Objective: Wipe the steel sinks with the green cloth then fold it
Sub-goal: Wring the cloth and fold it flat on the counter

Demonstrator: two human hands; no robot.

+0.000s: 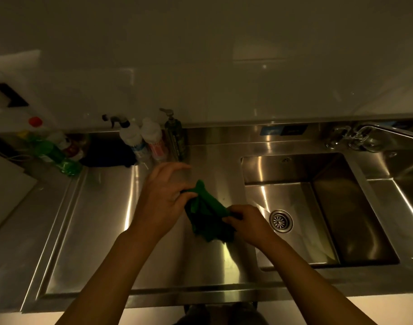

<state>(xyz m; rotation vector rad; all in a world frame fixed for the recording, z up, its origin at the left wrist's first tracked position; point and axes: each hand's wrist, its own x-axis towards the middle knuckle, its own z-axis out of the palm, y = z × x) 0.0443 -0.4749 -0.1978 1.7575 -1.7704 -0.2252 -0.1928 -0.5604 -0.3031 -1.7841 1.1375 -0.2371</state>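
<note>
Dim, yellowish light; pale glossy wall behind a long steel counter (102,231). Steel sink (294,170) set in at right, with part of a second sink (407,174) at the frame edge.

Green cloth (207,214) is bunched and held over the flat drainboard, just left of the sink. Left hand (163,195) pinches its upper edge, spare fingers splayed. Right hand (247,221) is curled round its lower right part.

Judgement: this looks like the fold stage. To do it well, find two adjacent corners, pull the cloth taut between the hands, lay it flat on the steel, then halve it edge to edge.

Spray bottle (130,137), pump bottle (176,137) and green bottle (53,153) stand at the back. Their labels, and two stickers (282,131) on the splashback, are too blurred to read.
</note>
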